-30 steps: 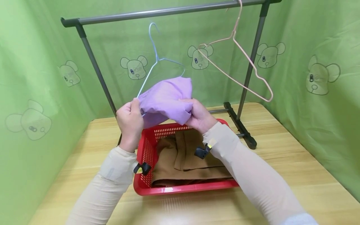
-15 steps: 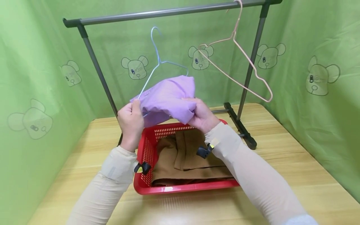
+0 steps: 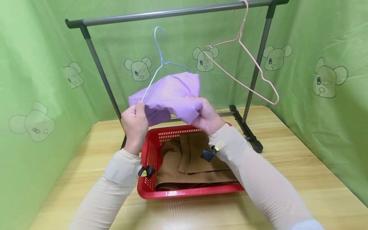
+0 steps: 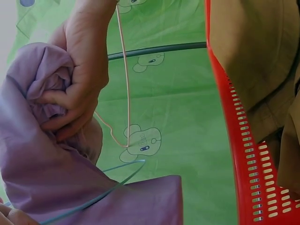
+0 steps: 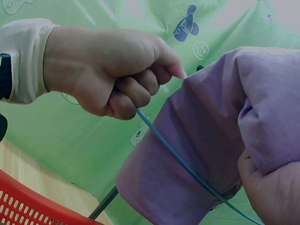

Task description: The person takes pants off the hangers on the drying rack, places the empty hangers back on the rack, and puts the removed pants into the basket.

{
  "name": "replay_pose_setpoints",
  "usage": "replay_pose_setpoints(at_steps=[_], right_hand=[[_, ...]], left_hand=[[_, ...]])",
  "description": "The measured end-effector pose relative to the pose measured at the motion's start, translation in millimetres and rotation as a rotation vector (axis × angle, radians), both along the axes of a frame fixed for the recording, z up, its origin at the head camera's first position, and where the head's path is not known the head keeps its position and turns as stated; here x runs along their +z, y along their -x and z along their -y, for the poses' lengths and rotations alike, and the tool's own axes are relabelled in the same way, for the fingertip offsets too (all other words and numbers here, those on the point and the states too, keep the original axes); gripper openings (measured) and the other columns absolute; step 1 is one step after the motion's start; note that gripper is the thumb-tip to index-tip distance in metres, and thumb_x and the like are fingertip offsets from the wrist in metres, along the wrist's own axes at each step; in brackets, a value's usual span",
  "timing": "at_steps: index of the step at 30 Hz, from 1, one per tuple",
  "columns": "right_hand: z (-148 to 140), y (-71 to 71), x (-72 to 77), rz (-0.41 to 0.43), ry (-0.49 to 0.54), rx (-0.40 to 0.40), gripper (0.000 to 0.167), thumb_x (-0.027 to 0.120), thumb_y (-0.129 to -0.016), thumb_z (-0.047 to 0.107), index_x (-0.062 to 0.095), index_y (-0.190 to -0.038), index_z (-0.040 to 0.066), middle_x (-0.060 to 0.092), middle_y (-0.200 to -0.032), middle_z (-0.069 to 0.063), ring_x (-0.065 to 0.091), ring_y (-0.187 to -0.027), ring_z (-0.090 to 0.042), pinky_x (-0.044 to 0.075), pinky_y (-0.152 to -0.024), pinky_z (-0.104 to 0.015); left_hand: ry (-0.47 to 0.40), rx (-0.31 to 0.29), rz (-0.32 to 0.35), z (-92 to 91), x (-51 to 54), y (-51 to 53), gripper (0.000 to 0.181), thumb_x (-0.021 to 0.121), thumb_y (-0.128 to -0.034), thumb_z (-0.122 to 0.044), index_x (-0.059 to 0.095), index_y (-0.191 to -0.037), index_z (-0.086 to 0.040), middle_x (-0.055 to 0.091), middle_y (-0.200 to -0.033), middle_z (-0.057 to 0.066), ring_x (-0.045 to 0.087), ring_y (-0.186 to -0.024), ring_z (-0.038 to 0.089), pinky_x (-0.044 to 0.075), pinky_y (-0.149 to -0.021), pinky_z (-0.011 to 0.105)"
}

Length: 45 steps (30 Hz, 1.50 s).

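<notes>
A light blue wire hanger [image 3: 159, 51] is held up below the rack's bar, hook upward. My left hand [image 3: 134, 123] grips its lower left corner, fingers curled round the wire in the right wrist view. A purple garment [image 3: 172, 91] lies partly behind the hanger's left arm and covers its right side. My right hand [image 3: 208, 116] grips a bunched part of the garment, as the left wrist view shows with the right hand [image 4: 82, 79] close up. The garment's lower flap hangs behind the hanger's bottom wire [image 5: 173, 152]. Its exact kind cannot be told.
Below the hands stands a red basket [image 3: 191, 193] with a folded brown garment [image 3: 195, 159]. A grey clothes rack [image 3: 172, 13] stands behind, a pink hanger [image 3: 253, 57] on its bar. Green curtains [image 3: 322, 111] enclose the wooden table [image 3: 299, 179].
The purple garment has shifted slightly left and up, with more of it showing behind the hanger's left arm. The hanger's right end is now more covered. Both hands keep their grip.
</notes>
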State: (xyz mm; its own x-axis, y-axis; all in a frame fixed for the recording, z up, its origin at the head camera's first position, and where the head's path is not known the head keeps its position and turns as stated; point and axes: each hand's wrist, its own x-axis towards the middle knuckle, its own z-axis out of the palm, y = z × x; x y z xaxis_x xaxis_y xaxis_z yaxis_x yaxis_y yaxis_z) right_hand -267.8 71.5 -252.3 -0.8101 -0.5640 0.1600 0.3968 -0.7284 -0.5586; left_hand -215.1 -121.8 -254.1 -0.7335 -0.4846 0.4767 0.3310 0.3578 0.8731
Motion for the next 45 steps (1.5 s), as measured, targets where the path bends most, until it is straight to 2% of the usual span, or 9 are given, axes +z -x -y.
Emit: replay_pose_setpoints(at_steps=[3, 9, 15, 24, 29, 32, 36, 39, 45], right_hand=[[1, -0.3, 2.1, 0.0, 0.017, -0.002, 0.072, 0.086, -0.057, -0.001, 0.042, -0.113, 0.004, 0.056, -0.104, -0.014, 0.066, -0.088, -0.027, 0.056, -0.076, -0.036], [0, -1.0, 6.5, 0.019, 0.044, 0.0, 0.068, 0.085, -0.055, -0.003, 0.043, -0.109, 0.004, 0.057, -0.099, -0.013, 0.066, -0.08, -0.026, 0.057, -0.071, -0.035], [-1, -2.1, 8.6, 0.021, 0.056, 0.011, 0.069, 0.083, -0.057, -0.004, 0.043, -0.113, 0.005, 0.056, -0.103, -0.014, 0.066, -0.083, -0.027, 0.057, -0.073, -0.036], [-2, -1.3, 8.5, -0.034, 0.056, 0.02, 0.067, 0.083, -0.061, 0.0, 0.041, -0.112, 0.005, 0.056, -0.103, -0.015, 0.066, -0.085, -0.028, 0.057, -0.073, -0.036], [-3, -1.7, 7.9, -0.05, 0.068, 0.016, 0.062, 0.083, -0.062, -0.001, 0.044, -0.11, 0.002, 0.058, -0.1, -0.016, 0.066, -0.083, -0.027, 0.057, -0.074, -0.036], [-4, -2.5, 7.3, -0.067, 0.066, 0.005, 0.053, 0.08, -0.069, -0.002, 0.044, -0.108, 0.002, 0.058, -0.098, -0.015, 0.066, -0.081, -0.026, 0.056, -0.072, -0.034], [-6, -3.3, 6.2, -0.071, 0.058, 0.009, 0.051, 0.079, -0.071, -0.001, 0.044, -0.107, 0.002, 0.058, -0.096, -0.015, 0.066, -0.079, -0.025, 0.056, -0.07, -0.033], [-8, -2.8, 5.5, -0.056, 0.056, 0.009, 0.058, 0.083, -0.064, 0.001, 0.044, -0.107, 0.001, 0.059, -0.096, -0.015, 0.066, -0.078, -0.025, 0.056, -0.069, -0.033], [-11, -3.3, 6.8, -0.079, 0.054, -0.005, 0.055, 0.083, -0.064, 0.001, 0.046, -0.105, 0.001, 0.059, -0.093, -0.015, 0.066, -0.076, -0.025, 0.056, -0.067, -0.032]], left_hand=[[-0.001, 0.005, -0.001, -0.6, -0.1, 0.5, 0.05, 0.053, -0.0964, -0.021, 0.032, -0.052, -0.015, 0.026, -0.046, -0.005, 0.024, -0.046, 0.008, 0.014, -0.042, 0.023], [0.016, 0.016, 0.01, -1.7, -1.9, 1.9, 0.051, 0.053, -0.0961, -0.023, 0.034, -0.05, -0.015, 0.029, -0.044, -0.005, 0.025, -0.044, 0.008, 0.014, -0.041, 0.024], [0.034, 0.031, -0.007, -0.9, -1.7, 3.1, 0.05, 0.053, -0.0954, -0.023, 0.034, -0.05, -0.016, 0.028, -0.044, -0.005, 0.024, -0.044, 0.008, 0.014, -0.04, 0.024], [0.048, 0.065, -0.009, 1.1, -3.7, 6.5, 0.051, 0.053, -0.0961, -0.024, 0.036, -0.049, -0.016, 0.035, -0.044, -0.003, 0.03, -0.047, 0.011, 0.016, -0.04, 0.025], [0.022, 0.043, -0.04, 4.4, -5.2, 9.6, 0.052, 0.053, -0.0963, -0.021, 0.036, -0.048, -0.016, 0.033, -0.043, -0.004, 0.028, -0.045, 0.009, 0.015, -0.039, 0.024], [0.005, 0.028, -0.053, 6.6, -6.1, 12.0, 0.051, 0.053, -0.0958, -0.02, 0.036, -0.047, -0.016, 0.033, -0.043, -0.005, 0.028, -0.044, 0.008, 0.015, -0.039, 0.023], [-0.005, 0.031, -0.049, 8.5, -6.8, 13.6, 0.05, 0.054, -0.0943, -0.019, 0.036, -0.047, -0.017, 0.034, -0.043, -0.005, 0.029, -0.044, 0.008, 0.015, -0.039, 0.023], [-0.003, 0.036, -0.046, 9.3, -7.1, 14.1, 0.05, 0.054, -0.0939, -0.019, 0.036, -0.047, -0.017, 0.034, -0.042, -0.004, 0.029, -0.043, 0.008, 0.016, -0.039, 0.023], [0.001, 0.041, -0.039, 10.1, -7.4, 15.5, 0.049, 0.054, -0.0936, -0.018, 0.036, -0.047, -0.017, 0.037, -0.042, -0.004, 0.03, -0.042, 0.008, 0.015, -0.038, 0.023]])
